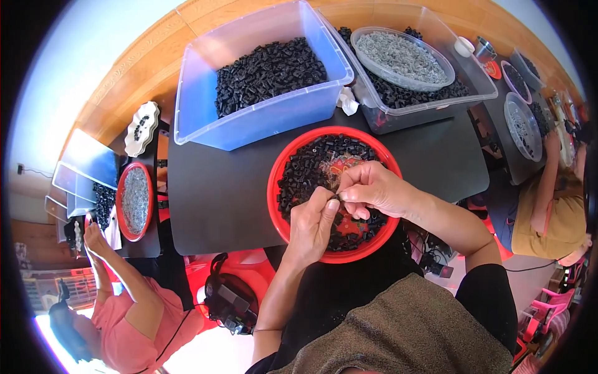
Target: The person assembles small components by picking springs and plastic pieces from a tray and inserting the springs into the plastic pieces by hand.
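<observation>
Both my hands meet over a round red tray (271, 187) at the table's front edge. My left hand (311, 225) is closed, its thumb and fingers pinching a small black plastic part (336, 198), mostly covered by fingertips. From the right, my right hand (377, 190) is closed too, thumb and forefinger pressed to that same part. Many loose black plastic parts (299, 177) lie around inside the tray. Small clear pieces (336, 161) are gathered near its middle, on a patterned red bottom.
Behind the tray stand a bluish clear bin (249, 132) of black parts and another clear bin (436, 107), with an oval tub (450, 71) of small clear pieces on top. Co-workers sit left (140, 311) and right (545, 218) at dark tables. A red-rimmed tray (149, 199) lies left.
</observation>
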Motion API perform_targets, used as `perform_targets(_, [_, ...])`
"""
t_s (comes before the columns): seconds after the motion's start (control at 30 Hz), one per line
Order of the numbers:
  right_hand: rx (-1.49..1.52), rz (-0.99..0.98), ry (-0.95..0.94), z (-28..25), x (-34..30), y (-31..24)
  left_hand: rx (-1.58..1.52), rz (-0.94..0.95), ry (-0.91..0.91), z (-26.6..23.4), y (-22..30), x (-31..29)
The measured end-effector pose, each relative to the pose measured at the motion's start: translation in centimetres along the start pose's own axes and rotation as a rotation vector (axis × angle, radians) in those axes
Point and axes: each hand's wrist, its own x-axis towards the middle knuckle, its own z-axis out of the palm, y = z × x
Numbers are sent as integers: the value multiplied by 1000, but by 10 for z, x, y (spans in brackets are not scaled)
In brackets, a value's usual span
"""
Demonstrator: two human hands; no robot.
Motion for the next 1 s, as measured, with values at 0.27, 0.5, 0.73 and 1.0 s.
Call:
perform_targets(0.27, [-374,-191,54,20,-9,-6,108,45,73,4,-1,-7])
perform_targets(0.5, [-349,-241,69,20,-7,-4,29,65,110,4,0,-7])
perform_targets(0.73, [-331,-223,30,15,-5,-14,-106,36,112,5,-15,-4])
perform_targets(1.0, [-562,-247,135,19,-14,-12,173,115,94,10,-6,-1])
